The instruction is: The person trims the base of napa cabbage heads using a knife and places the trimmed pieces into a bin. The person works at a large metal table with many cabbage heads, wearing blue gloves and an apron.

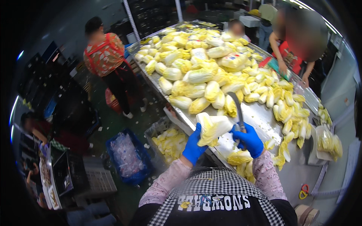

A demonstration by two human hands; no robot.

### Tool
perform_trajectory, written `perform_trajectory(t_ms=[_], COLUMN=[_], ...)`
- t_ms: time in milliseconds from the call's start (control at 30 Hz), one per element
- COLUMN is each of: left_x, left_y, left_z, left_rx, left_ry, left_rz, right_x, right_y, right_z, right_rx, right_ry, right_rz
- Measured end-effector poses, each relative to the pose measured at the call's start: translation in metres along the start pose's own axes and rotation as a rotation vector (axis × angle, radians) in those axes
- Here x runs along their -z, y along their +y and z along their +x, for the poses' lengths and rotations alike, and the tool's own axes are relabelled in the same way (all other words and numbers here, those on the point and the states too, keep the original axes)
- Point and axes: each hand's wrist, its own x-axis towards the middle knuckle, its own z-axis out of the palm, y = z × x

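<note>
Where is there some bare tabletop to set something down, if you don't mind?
Bare metal shows on the table, bordered by the knife, right hand and smaller cabbages. The far left is crowded with heaped larger cabbages.

Glare is being thrown back by the smooth metal bench (260, 118). Matt gloves (193, 148) are being worn with a cloth apron (226, 182). Gleam is being caught by crumpled plastic film (128, 154).
</note>
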Motion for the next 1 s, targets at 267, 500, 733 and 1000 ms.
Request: perform_trajectory(t_ms=[267,500,733,1000], left_x=[-0.014,-0.03,-0.036,-0.046], left_y=[-0.086,-0.109,-0.093,-0.069], left_z=[0.064,0.076,0.082,0.072], left_rx=[0.006,0.426,0.362,0.223], left_ry=[-0.06,-0.391,-0.205,-0.227], left_rz=[0.327,0.155,0.476,0.566], right_x=[0.098,0.057,0.046,0.036], right_y=[0.082,0.049,0.057,0.053], right_z=[-0.057,-0.07,-0.04,-0.021], right_rx=[0.031,0.159,0.019,0.082], right_ry=[0.681,0.516,0.476,0.377], right_rz=[-0.636,0.005,0.145,-0.08])
